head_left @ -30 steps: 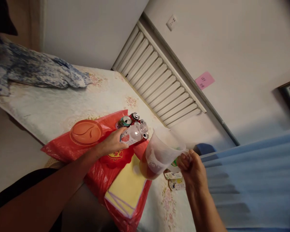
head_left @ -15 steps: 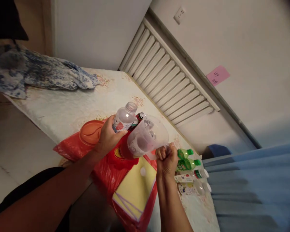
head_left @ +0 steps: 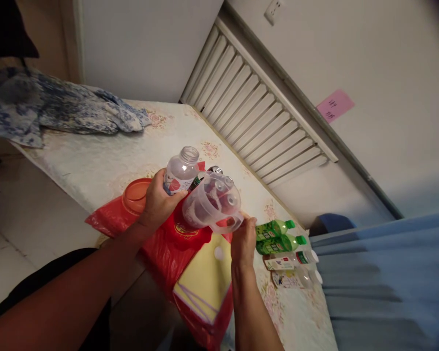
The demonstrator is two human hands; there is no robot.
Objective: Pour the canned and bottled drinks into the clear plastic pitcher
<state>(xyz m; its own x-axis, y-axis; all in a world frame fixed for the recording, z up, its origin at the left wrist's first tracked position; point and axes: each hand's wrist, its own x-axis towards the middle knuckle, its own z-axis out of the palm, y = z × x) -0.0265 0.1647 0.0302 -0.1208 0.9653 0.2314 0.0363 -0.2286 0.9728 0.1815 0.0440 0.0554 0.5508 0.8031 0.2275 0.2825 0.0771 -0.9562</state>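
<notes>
My left hand (head_left: 161, 197) is closed around a clear plastic bottle (head_left: 181, 170) with a pink fruit picture on its label; its mouth is uncapped. Just to the right, a translucent plastic jug (head_left: 205, 200) leans with its wide mouth towards the upper right. My right hand (head_left: 244, 241) is at the outer end of the jug's handle, its fingers bent there and partly hidden. Behind the bottle and jug, the top of a drink can (head_left: 215, 169) shows. Under and around them lies a red plastic bag (head_left: 157, 253), with an orange round lid or bowl (head_left: 135, 192) on its left part.
Green-capped bottles (head_left: 278, 236) and white-capped clear bottles (head_left: 289, 265) lie to the right of my right hand. A yellow cloth or pad (head_left: 205, 278) rests on the bag nearest me. A radiator (head_left: 256, 107) borders the table; a blue patterned cloth (head_left: 84, 109) lies at left.
The jug has shifted left and turned, so its handle now shows. My right hand has moved left with it, its fist loosened. The bottle has moved slightly left.
</notes>
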